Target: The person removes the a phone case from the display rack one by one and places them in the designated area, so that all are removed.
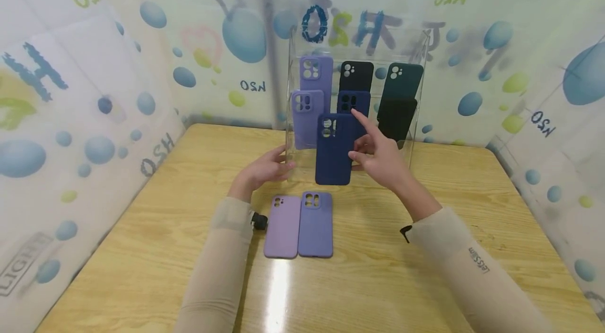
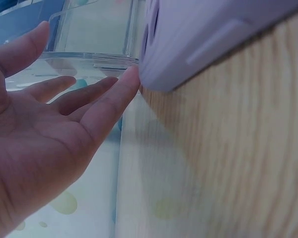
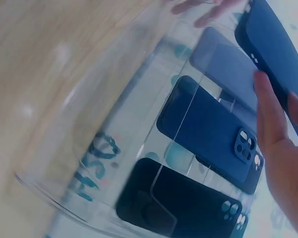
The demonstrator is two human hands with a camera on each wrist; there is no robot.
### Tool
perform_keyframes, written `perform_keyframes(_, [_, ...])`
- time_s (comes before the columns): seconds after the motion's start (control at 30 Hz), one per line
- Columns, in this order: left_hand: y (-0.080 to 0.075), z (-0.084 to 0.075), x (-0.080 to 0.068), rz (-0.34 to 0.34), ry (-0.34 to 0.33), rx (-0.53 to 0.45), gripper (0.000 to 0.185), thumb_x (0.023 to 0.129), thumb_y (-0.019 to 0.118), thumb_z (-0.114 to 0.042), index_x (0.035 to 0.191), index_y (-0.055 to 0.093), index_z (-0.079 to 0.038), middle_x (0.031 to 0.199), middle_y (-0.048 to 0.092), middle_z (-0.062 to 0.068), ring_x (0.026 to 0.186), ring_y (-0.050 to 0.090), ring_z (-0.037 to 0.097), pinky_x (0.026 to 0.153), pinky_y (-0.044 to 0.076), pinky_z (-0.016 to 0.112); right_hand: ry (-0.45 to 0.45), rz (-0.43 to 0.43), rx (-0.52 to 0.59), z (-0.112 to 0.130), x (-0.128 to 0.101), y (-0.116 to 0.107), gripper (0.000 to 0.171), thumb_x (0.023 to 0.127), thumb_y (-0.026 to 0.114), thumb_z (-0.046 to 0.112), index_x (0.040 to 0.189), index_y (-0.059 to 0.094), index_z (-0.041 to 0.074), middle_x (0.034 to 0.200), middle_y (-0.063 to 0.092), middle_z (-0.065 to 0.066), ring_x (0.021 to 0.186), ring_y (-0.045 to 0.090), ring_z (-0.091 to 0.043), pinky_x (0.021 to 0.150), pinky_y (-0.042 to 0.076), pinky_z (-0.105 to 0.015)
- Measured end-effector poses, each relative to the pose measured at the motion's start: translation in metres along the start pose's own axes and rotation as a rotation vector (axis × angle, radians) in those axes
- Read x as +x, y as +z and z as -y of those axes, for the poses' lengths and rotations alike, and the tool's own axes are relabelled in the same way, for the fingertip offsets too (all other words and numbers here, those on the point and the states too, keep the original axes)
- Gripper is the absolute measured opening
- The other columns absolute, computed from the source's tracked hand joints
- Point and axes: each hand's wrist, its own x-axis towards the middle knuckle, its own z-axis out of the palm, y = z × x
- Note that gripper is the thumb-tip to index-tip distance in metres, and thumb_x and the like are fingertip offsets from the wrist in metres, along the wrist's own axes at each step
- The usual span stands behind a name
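My right hand (image 1: 382,160) pinches a navy blue phone case (image 1: 334,159) by its right edge, upright in front of a clear acrylic display stand (image 1: 289,68). The index finger points up past the case. My left hand (image 1: 264,169) is at the stand's lower left side, fingers stretched out; in the left wrist view its fingertips (image 2: 131,77) lie against the clear edge. On the stand, another navy case (image 3: 203,129) sits behind the held one, partly hidden in the head view. Two purple cases (image 1: 308,125) stand to its left.
A black case (image 1: 356,74) stands at the stand's back middle; a dark green case (image 1: 404,78) and another black one (image 1: 398,118) are at right. A pink-lilac case (image 1: 283,228) and a purple case (image 1: 315,230) lie side by side on the wooden table (image 1: 402,280). Printed curtains surround it.
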Motion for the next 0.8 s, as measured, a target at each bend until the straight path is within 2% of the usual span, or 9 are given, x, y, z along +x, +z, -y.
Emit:
perform_keyframes(0.17, [0.000, 0.000, 0.001, 0.004, 0.006, 0.015, 0.078, 0.112, 0.054, -0.014, 0.173, 0.006, -0.017, 0.177, 0.022, 0.021, 0.155, 0.043, 0.039, 0.124, 0.044, 0.054, 0.100, 0.063, 0.117, -0.009, -0.019, -0.003, 0.096, 0.100, 0.066, -0.008, 0.170, 0.022, 0.041, 0.109, 0.060, -0.019, 0.095, 0.073, -0.026, 0.081, 0.068, -0.049])
perform_keyframes(0.43, [-0.001, 0.000, 0.000, 0.011, 0.023, 0.014, 0.076, 0.112, 0.053, -0.015, 0.173, 0.007, -0.018, 0.176, 0.024, 0.023, 0.155, 0.042, 0.040, 0.124, 0.043, 0.055, 0.187, 0.140, 0.227, -0.022, -0.046, -0.003, 0.097, 0.098, 0.065, -0.011, 0.171, 0.021, 0.035, 0.107, 0.063, -0.022, 0.088, 0.074, -0.024, 0.079, 0.067, -0.055])
perform_keyframes(0.63, [0.000, -0.002, -0.002, 0.012, 0.033, 0.018, 0.075, 0.112, 0.053, -0.014, 0.173, 0.009, -0.018, 0.174, 0.029, 0.023, 0.152, 0.044, 0.040, 0.118, 0.047, 0.049, 0.320, 0.228, 0.205, -0.039, -0.061, 0.005, 0.098, 0.098, 0.063, -0.012, 0.172, 0.018, 0.033, 0.113, 0.060, -0.023, 0.089, 0.070, -0.026, 0.081, 0.067, -0.057])
perform_keyframes(0.8, [0.002, -0.004, -0.005, 0.007, 0.022, 0.013, 0.075, 0.112, 0.052, -0.013, 0.173, 0.008, -0.017, 0.175, 0.025, 0.024, 0.156, 0.041, 0.040, 0.124, 0.044, 0.053, 0.402, 0.255, 0.186, -0.049, -0.065, 0.009, 0.097, 0.097, 0.064, -0.011, 0.172, 0.019, 0.029, 0.112, 0.061, -0.022, 0.089, 0.070, -0.024, 0.080, 0.067, -0.054])
